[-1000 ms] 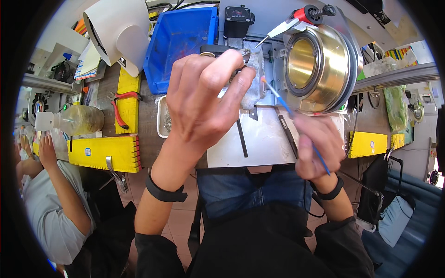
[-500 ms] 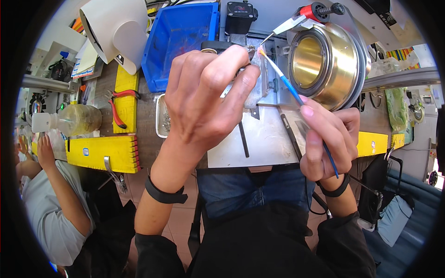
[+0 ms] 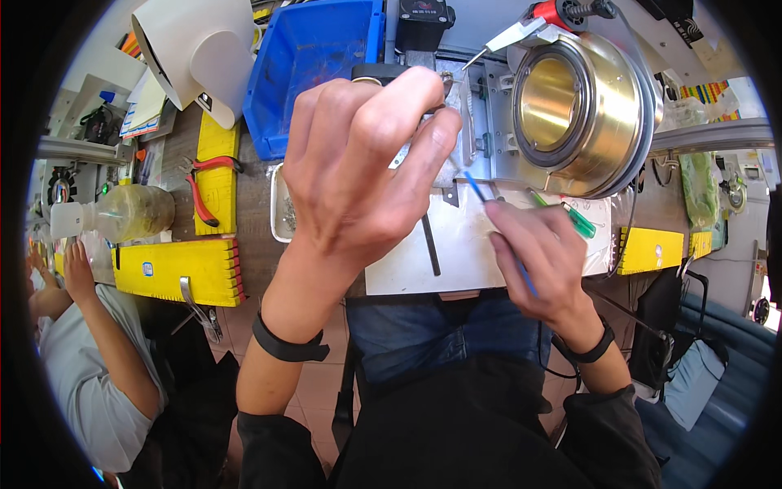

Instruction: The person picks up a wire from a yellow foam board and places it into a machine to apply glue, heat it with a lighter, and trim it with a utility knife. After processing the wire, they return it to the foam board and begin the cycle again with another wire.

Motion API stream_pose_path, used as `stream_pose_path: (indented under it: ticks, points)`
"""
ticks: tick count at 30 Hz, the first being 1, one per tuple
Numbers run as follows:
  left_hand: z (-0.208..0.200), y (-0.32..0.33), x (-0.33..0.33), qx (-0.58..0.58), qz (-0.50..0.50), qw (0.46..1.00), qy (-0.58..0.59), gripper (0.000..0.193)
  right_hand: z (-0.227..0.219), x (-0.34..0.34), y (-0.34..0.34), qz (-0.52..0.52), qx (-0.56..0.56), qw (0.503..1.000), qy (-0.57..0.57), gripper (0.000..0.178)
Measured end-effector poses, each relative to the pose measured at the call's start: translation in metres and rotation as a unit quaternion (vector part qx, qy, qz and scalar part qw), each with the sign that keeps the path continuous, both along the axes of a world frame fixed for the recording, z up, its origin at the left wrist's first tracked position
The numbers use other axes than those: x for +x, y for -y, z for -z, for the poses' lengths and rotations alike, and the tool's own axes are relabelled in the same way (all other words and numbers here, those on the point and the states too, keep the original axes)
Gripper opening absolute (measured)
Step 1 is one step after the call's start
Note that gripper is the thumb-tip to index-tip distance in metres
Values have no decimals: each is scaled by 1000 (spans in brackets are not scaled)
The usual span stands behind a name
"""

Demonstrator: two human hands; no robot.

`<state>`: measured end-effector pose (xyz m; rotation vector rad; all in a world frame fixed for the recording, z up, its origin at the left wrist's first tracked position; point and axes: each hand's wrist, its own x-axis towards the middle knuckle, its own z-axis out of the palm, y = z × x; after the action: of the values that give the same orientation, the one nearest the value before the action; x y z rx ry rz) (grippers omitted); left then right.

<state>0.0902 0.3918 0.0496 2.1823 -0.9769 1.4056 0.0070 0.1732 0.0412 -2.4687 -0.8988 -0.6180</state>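
Over the metal fixture (image 3: 486, 163), my left hand (image 3: 358, 167) is closed, thumb and index finger pinched together. Whatever sits between those fingertips is hidden by the hand. A slim blue paintbrush (image 3: 474, 186) is gripped in my right hand (image 3: 542, 257), its pale tip slanting up to the left, beside my left thumb. To the right of the fixture stands a large brass-coloured cylinder (image 3: 607, 122) with a dark ring around its opening. A white arm (image 3: 517, 38) with a thin metal tip reaches over the fixture.
A blue bin (image 3: 277, 90) stands behind my left hand, with a small white tray (image 3: 283, 208) nearer. Red-handled pliers (image 3: 199, 191) lie by a yellow block (image 3: 213, 147). A green-handled tool (image 3: 578, 220) rests on the white board (image 3: 399, 273). Another person (image 3: 98, 367) sits at left.
My right hand has moved left and nearer, drawing the brush tip from the fixture's top down beside my left thumb. The green-handled tool has come into sight. My left hand keeps its pinch.
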Motion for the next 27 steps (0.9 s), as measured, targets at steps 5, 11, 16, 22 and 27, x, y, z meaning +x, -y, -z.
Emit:
stream_pose_path:
  ticks: [5,11,16,22,27]
  points:
    - [1,-1,0,-7,1,1000,0,37,10,-5,6,43,-107,992,-59,52]
    - [4,-1,2,-6,2,1000,13,36,3,-13,55,246,-48,968,-13,38]
    - [3,-1,2,-13,2,1000,15,35,18,-15,87,376,-78,922,-54,38]
    - [3,-2,1,-6,-3,1000,15,36,31,-17,87,385,-116,914,-54,42]
    - [2,-4,-1,2,-6,1000,13,37,40,-17,85,388,-81,918,-24,41]
